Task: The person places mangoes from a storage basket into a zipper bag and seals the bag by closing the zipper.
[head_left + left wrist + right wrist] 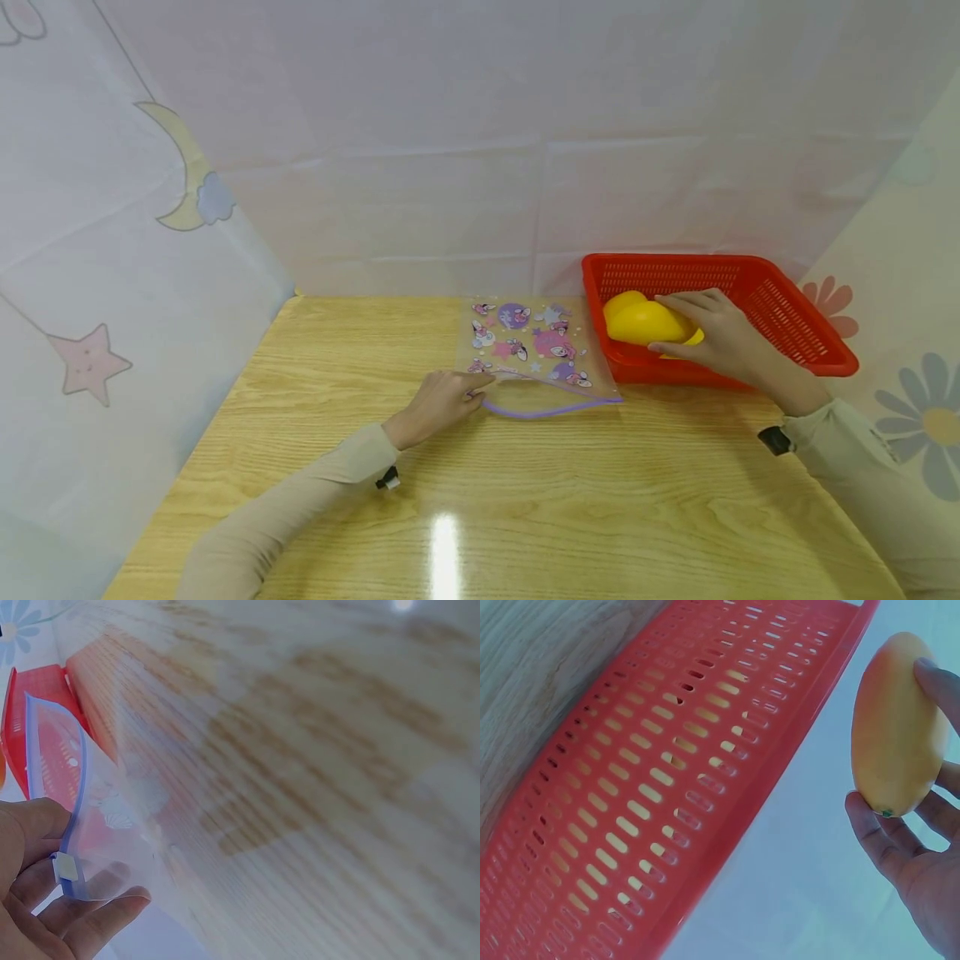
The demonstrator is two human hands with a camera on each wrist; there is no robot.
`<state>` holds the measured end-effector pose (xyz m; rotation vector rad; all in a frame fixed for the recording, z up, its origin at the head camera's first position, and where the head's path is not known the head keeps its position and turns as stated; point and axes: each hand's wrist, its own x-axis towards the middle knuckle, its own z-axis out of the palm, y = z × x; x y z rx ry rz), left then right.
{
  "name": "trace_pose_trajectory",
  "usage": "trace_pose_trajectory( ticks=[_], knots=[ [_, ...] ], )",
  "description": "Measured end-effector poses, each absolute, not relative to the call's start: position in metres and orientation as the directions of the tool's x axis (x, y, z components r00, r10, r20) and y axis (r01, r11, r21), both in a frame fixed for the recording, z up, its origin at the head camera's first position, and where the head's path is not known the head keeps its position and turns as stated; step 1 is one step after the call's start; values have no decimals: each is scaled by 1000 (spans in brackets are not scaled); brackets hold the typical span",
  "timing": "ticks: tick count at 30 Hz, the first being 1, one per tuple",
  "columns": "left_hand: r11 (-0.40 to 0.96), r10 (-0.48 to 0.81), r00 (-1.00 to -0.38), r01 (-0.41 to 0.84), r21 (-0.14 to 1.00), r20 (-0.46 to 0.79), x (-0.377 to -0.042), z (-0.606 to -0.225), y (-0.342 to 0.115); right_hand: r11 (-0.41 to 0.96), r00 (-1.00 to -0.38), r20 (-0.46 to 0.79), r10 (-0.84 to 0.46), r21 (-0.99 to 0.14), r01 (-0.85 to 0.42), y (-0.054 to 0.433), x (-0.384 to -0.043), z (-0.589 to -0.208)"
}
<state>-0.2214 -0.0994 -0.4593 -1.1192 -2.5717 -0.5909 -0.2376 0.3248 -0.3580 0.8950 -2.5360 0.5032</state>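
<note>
My right hand [712, 333] grips a yellow mango [648, 323] above the near left part of the red basket [813, 346]. In the right wrist view the mango [896, 727] is held between thumb and fingers, over the basket's rim, with a small green spot at its lower end. More yellow shows behind and below it in the basket. My left hand [444, 398] pinches the left end of the mouth of a clear printed zip bag [517, 337], which lies flat with its purple-edged mouth parted. A white slider [66, 867] sits on the bag's edge by the left fingers.
The basket has slotted sides and stands at the back right of the wooden table [360, 333], against the bag's right side. Printed cloth walls [420, 208] rise behind the table and on both sides.
</note>
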Motion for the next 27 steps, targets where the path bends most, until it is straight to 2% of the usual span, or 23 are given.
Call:
trace_pose_trajectory(
  ticks=[15,27],
  knots=[
    [614,632,-666,742,269,395,-221,-457,-99,717,-707,473,-526,-200,-668,314,-229,-356],
    [610,631,-668,741,281,394,-221,-458,-99,684,-638,522,-566,-135,-717,305,-224,-356]
  ],
)
